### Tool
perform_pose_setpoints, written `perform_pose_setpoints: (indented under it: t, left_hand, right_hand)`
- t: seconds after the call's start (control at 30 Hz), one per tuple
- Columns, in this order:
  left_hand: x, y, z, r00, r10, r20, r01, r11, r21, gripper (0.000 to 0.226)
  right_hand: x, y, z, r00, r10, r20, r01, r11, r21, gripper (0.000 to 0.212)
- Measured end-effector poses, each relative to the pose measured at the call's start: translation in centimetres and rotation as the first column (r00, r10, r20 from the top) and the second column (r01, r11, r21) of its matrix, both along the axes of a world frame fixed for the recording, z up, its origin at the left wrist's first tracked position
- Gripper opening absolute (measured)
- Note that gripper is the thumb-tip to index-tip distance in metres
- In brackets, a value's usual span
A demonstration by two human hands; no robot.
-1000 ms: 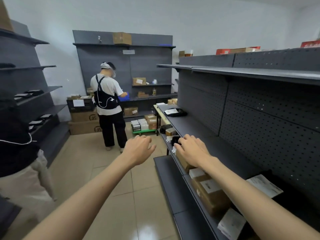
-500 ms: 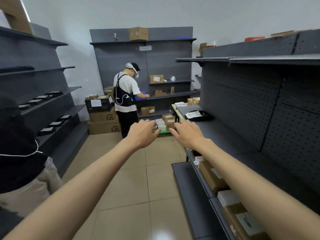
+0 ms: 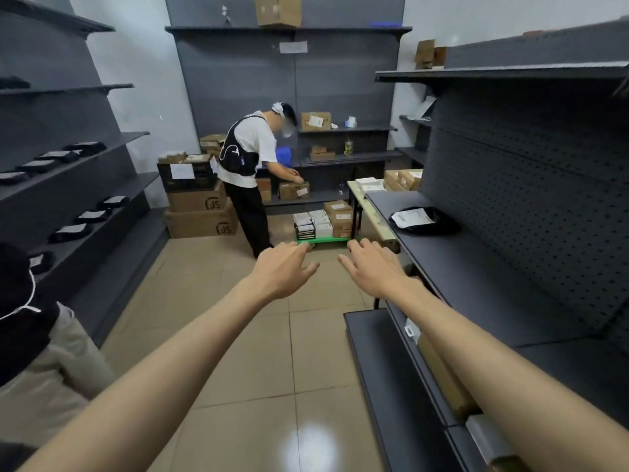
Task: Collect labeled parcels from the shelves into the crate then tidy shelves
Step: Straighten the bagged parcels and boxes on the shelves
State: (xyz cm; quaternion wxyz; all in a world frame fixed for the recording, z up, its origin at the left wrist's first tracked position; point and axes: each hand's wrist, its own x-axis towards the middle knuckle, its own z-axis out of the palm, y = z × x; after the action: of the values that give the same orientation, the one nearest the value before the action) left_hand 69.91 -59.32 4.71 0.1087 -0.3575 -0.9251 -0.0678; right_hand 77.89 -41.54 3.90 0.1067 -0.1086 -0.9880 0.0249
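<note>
Reach the empty, loose-fingered left hand (image 3: 284, 269) and right hand (image 3: 372, 267) toward the black labeled parcel (image 3: 423, 220) (grip both ends).

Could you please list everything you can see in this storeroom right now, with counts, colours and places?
Shelf units: three, dark grey, left, back and right walls.
Black bag with white label: one, on the right shelf.
Black labelled bags: several, in rows on the left shelves.
Large cartons: two, brown, stacked on the floor at the back left.
Green cart: one, loaded with small boxes, on the floor ahead.
Blue crate: one, on the back shelf.
Other person: one, white shirt, bent over a brown box at the back shelf.
Left hand: open, empty.
Right hand: open, empty.
</note>
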Motion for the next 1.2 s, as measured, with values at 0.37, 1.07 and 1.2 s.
perform_pose_setpoints:
  t: [0.37, 1.07, 1.2]
  left_hand:
    - [-20.3, 3.6, -3.6, 0.976, -0.21, 0.054, 0.212, 0.977, -0.033, 0.046]
    - [-51.1, 24.9, -9.1, 0.901, -0.418, 0.119, 0.435, 0.87, -0.232, 0.045]
    - [-57.2, 29.3, -9.6, 0.89, -0.446, 0.092, 0.455, 0.858, -0.24, 0.046]
  right_hand:
    - [-17.6, 1.6, -4.1, 0.976, -0.178, 0.121, 0.185, 0.982, -0.046, 0.049]
    - [-44.4, 20.0, -11.1, 0.901, -0.416, 0.127, 0.431, 0.891, -0.144, 0.043]
    - [-49.1, 24.0, -13.0, 0.88, -0.447, 0.162, 0.472, 0.861, -0.191, 0.043]
